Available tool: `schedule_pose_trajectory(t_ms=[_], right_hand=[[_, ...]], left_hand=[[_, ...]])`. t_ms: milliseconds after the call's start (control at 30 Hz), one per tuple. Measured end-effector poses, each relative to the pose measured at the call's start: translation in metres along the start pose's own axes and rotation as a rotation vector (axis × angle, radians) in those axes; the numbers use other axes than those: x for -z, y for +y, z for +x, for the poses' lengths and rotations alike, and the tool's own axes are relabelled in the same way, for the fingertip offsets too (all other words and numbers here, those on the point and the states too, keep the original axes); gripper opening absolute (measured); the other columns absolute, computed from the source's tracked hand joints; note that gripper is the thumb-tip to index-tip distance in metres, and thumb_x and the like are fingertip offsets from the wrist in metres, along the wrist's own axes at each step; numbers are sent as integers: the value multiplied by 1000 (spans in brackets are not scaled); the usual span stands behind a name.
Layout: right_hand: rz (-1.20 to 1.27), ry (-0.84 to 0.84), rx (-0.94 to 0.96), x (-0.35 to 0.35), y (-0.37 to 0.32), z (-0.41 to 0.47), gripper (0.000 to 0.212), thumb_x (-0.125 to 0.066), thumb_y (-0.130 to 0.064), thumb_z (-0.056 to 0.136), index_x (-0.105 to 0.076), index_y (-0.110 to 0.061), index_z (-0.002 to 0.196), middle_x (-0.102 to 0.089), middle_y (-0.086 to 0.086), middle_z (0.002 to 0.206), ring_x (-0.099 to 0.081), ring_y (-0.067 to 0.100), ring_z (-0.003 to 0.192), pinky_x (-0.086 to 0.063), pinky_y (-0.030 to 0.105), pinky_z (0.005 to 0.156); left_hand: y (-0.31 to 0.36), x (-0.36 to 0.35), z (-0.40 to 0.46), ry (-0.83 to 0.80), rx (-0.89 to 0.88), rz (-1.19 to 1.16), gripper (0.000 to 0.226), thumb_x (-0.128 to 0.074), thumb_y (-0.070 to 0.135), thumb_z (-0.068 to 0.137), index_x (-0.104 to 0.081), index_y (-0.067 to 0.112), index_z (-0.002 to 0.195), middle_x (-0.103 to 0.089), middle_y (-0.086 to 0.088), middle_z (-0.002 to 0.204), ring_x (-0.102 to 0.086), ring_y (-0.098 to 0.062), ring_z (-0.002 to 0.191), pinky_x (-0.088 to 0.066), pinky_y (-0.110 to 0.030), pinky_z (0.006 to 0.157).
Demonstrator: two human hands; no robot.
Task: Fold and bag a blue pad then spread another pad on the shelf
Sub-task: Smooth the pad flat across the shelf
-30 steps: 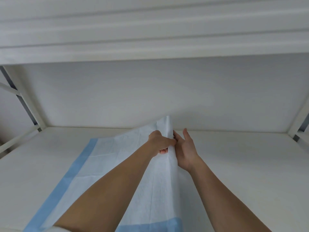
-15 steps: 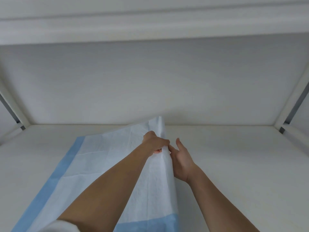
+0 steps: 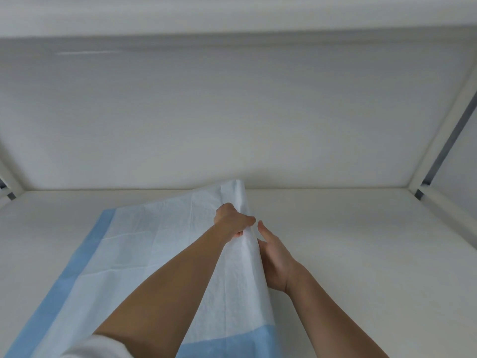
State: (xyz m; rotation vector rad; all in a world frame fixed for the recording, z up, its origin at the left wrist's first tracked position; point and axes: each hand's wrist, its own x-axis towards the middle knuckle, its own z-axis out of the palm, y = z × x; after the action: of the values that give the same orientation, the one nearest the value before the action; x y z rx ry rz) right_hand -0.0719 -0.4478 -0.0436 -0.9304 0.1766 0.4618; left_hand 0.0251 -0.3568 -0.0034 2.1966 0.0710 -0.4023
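Observation:
A pale pad with blue borders (image 3: 144, 257) lies on the white shelf (image 3: 361, 254), its left part flat and its right side lifted into a raised fold. My left hand (image 3: 232, 220) grips the top of that fold near the pad's far end, fingers curled round the sheet. My right hand (image 3: 275, 259) rests against the fold's right side with one digit pointing straight up. Its other fingers are hidden behind the sheet. No bag and no second pad are in view.
The shelf's white back wall (image 3: 232, 120) stands just beyond the pad. An upper shelf board (image 3: 232, 16) hangs overhead. Frame posts (image 3: 438, 151) rise at the right and far-left corners. Bare shelf surface stretches to the right of the pad.
Both hands have stayed on the raised fold. My right hand has slid a little lower along it, toward me. The view has shifted, with the back wall filling more of it.

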Motion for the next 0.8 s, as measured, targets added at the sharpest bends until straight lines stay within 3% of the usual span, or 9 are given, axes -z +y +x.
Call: schedule_pose_trajectory(t_ms=[100, 200, 300, 467, 567, 633, 667, 733, 800], right_hand=[[-50, 18, 1, 2, 2, 2, 66, -52, -61, 85, -59, -11, 128, -58, 13, 132, -54, 29, 124, -40, 44, 108], [-77, 53, -4, 12, 9, 5, 54, -48, -52, 92, -58, -14, 129, -58, 13, 132, -54, 28, 124, -35, 46, 111], [-112, 109, -39, 16, 15, 3, 39, -51, -37, 93, -62, -16, 125, -66, 11, 122, -61, 26, 115, -45, 41, 102], [-250, 221, -91, 14, 16, 10, 34, -64, -14, 87, -62, -7, 120, -71, 13, 110, -68, 29, 101, -54, 41, 86], [-334, 339, -68, 11, 12, 15, 36, -68, -7, 83, -61, -4, 118, -71, 14, 105, -69, 30, 96, -56, 42, 83], [-393, 400, -59, 8, 9, 16, 39, -71, -7, 81, -61, -3, 119, -70, 14, 107, -68, 29, 96, -54, 43, 88], [-426, 422, -59, 8, 8, 16, 40, -72, -7, 80, -61, -3, 119, -70, 14, 108, -68, 29, 97, -54, 42, 89], [-492, 449, -79, 5, 7, 14, 39, -73, -9, 79, -62, -3, 115, -69, 12, 107, -68, 25, 89, -56, 36, 80], [-550, 464, -103, 0, 5, 10, 35, -74, -10, 79, -63, -3, 112, -68, 11, 104, -66, 19, 77, -55, 27, 64]], left_hand=[[-7, -6, 2, -56, 18, -3, 27, -72, 16, 80, -48, 8, 72, -50, -5, 57, -47, -13, 43, -40, -19, 44], [-14, -8, 5, -135, 37, -56, 20, -67, 19, 83, -56, 3, 82, -57, -10, 65, -54, -19, 53, -50, -24, 58], [-20, -5, 6, -180, 63, -128, 29, -62, 26, 88, -61, -2, 97, -71, -11, 84, -63, -21, 68, -56, -28, 73], [-32, 8, 6, -152, 39, -158, 18, -59, 19, 90, -61, 2, 95, -68, -10, 92, -62, -18, 69, -54, -25, 65], [-45, 21, 8, -18, -39, -31, 16, -56, 11, 86, -50, 10, 72, -54, -8, 76, -52, -20, 64, -45, -26, 59], [-56, 31, 6, 71, -65, 106, 19, -54, 10, 83, -44, 13, 68, -48, -7, 74, -46, -19, 63, -39, -27, 58], [-62, 35, 5, 101, -66, 194, 15, -55, 11, 83, -47, 12, 70, -50, -7, 77, -49, -20, 66, -42, -29, 62], [-73, 42, 3, 140, -26, 396, 10, -55, 18, 84, -56, 10, 89, -53, -10, 101, -54, -27, 93, -45, -36, 84], [-81, 47, 1, 158, 46, 527, 26, -56, 24, 87, -53, 12, 110, -41, -11, 121, -43, -33, 113, -37, -39, 93]])
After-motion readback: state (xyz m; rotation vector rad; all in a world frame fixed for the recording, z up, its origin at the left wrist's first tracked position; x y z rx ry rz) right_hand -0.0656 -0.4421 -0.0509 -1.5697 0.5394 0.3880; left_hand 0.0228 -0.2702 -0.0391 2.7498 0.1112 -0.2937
